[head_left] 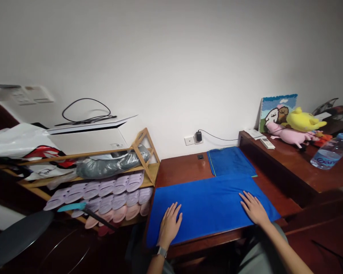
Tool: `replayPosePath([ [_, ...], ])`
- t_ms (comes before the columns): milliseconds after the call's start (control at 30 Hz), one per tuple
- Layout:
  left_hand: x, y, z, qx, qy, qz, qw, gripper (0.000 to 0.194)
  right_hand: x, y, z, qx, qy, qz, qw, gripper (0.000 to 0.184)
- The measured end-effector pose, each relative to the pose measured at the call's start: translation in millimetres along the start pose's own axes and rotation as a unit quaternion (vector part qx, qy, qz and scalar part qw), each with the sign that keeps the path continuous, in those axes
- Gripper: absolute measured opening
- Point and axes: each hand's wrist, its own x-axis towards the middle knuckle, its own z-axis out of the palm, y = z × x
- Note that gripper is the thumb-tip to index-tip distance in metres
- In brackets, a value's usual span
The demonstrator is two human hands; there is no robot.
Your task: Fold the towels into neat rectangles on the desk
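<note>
A bright blue cloth [208, 205] lies spread over the front of the reddish-brown wooden desk [180, 170]. On its left part my left hand [170, 222] rests palm down, fingers stretched forward, with a watch band [161, 251] round the wrist. My right hand [254, 208] lies flat on the right part of the cloth, fingers spread. Neither hand grips anything. Behind the spread cloth sits a folded darker blue cloth [231, 160] with a green edge, its front meeting the spread one.
Slippers [100, 190] fill a wooden rack [151, 169] at left, below a white box [88, 139]. A black plug [199, 136] sits in the wall. On the raised surface at right are plush toys [303, 120], a remote [267, 143] and a water bottle [330, 152].
</note>
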Motion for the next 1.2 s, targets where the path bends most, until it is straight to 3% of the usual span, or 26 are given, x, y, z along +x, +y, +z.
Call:
replayPosePath([
  [100,1.4,2.3,-0.5,0.013,-0.001,0.007,1.0,0.046,2.4,9.0,0.1,0.004,0.022,0.016,1.0,0.057],
  [233,4.1,3.7,-2.3,0.047,-0.017,0.015,0.999,0.046,6.9,-3.9,-1.3,0.012,0.058,0.03,0.998,0.051],
  [367,11.8,8.0,-4.7,0.112,-0.042,0.053,0.991,0.047,9.4,-41.1,-14.1,0.051,0.092,0.013,0.994,0.041],
  [500,27.7,11.1,-11.7,0.153,-0.078,0.084,0.982,0.048,12.5,-88.2,-26.8,0.093,0.086,-0.042,0.991,0.034],
  [567,36.6,5.2,-16.4,0.142,-0.085,0.091,0.982,0.043,16.3,-99.0,-27.9,0.101,0.078,-0.056,0.99,0.033],
  [633,43.4,-8.7,-20.5,0.121,-0.079,0.08,0.986,0.039,22.5,-93.6,-25.6,0.098,0.073,-0.05,0.991,0.035],
  [733,48.8,-43.0,-22.5,0.107,-0.056,0.029,0.992,0.039,37.4,-58.8,-19.9,0.08,0.065,-0.017,0.995,0.044],
  [833,54.0,-81.7,-17.3,0.104,-0.03,-0.024,0.994,0.043,59.5,-17.6,-17.4,0.051,0.05,0.014,0.997,0.054],
  [933,66.7,-109.9,-7.0,0.096,-0.007,-0.07,0.993,0.047,87.5,0.6,-18.0,0.025,0.028,0.028,0.999,0.058],
  [1100,89.5,-128.0,9.3,0.09,-0.049,-0.105,0.989,0.057,128.1,-5.2,-13.0,0.001,-0.073,0.006,0.997,0.061],
  [1200,91.4,-134.0,17.1,0.094,-0.077,-0.109,0.987,0.061,135.4,14.9,-6.9,-0.023,-0.102,0.031,0.994,0.06],
])
